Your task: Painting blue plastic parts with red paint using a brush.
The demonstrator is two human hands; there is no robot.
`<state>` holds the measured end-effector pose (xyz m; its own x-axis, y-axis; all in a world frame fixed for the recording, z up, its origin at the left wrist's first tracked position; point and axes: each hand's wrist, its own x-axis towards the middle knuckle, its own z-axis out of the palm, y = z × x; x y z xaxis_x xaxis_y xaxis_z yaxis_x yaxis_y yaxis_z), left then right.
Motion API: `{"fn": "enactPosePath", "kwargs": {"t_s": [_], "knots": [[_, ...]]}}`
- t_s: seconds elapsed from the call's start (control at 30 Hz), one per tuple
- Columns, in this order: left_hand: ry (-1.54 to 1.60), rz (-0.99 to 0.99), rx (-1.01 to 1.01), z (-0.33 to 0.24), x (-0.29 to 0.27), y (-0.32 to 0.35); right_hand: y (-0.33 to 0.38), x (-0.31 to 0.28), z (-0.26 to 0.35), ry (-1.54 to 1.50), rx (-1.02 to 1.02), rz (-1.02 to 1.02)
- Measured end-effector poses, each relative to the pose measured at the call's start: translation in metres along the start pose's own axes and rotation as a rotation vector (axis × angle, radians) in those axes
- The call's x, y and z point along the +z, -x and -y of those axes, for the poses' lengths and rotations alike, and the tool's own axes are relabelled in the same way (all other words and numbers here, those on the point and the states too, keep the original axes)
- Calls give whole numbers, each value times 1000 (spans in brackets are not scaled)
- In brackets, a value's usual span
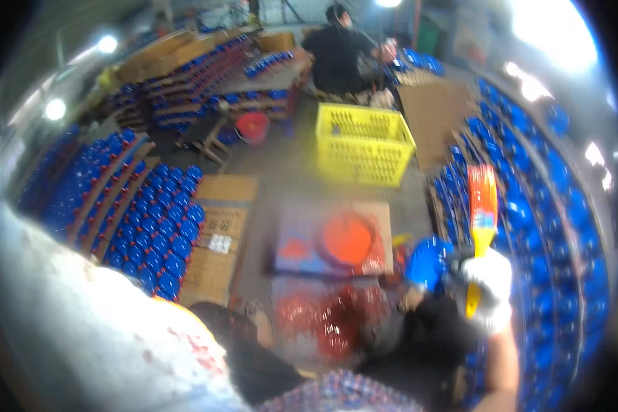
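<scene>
A paintbrush (483, 206) with a yellow handle and orange-stained bristles is gripped upright in the gloved right hand (489, 288), just right of the orange paint dish (347, 239). A blue part (427, 261) lies beside the glove; the left hand cannot be made out. The brush is best wiped before strokes. Beyond the dish stands a yellow crate (364, 143).

Painting workshop, rows of blue painted parts (154, 230) on the floor, yellow crate (364, 143), cardboard sheets (216, 237)
</scene>
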<state>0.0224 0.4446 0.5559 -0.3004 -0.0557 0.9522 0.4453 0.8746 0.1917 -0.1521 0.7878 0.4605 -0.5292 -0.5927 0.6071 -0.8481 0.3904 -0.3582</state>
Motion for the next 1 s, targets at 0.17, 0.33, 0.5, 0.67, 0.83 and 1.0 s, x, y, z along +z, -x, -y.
{"fn": "enactPosePath", "kwargs": {"t_s": [0.17,0.33,0.5,0.67,0.83,1.0], "knots": [[-195,-228,117,-7,-34,-23,19,10,12,-127,-227,-35],[-239,-315,96,-2,-30,-8,-3,16,-15,-216,-114,-23],[-207,-114,-174,7,-8,34,23,51,-23,-581,452,23],[-77,-75,-370,-3,15,67,14,47,-22,-189,12,28],[-45,-144,-539,-40,39,96,22,61,-19,-456,136,30],[49,-188,-532,-46,57,93,29,54,-8,-588,371,6]]}}
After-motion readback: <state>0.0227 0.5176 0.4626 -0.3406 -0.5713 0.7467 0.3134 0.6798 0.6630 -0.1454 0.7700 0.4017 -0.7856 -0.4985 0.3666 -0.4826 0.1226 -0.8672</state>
